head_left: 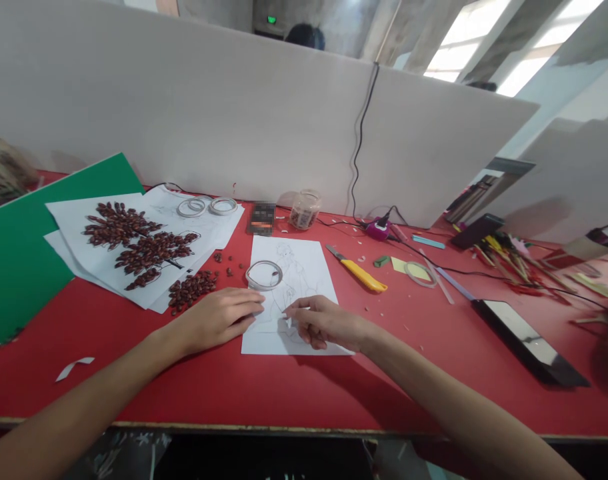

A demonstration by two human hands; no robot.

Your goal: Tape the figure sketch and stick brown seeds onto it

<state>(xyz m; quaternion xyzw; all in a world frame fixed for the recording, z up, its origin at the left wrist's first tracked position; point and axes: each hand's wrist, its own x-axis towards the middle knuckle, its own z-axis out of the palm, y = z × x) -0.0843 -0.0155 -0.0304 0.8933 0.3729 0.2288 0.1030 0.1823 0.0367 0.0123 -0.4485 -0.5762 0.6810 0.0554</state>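
A white sheet with a line drawing (304,267) lies on the red table (334,393). My left hand (221,317) rests flat across the sheet's left edge, fingers stretched out, holding nothing. Over the lower part of the drawing, my right hand (324,323) has its thumb and forefinger pinched together; what is between them, if anything, is too small to name. A ring-shaped roll (264,275) lies on the sheet above my left fingertips. Dark brown seeds (191,291) are piled beyond my left wrist.
Left: paper with seeds stuck on it (74,217), a green board (29,247), more rolls (223,206). Behind: a phone (262,219), a glass jar (305,210), a white partition (234,120). Right: a yellow knife (364,275), a purple plug block (378,229), cables and a black tray (529,343).
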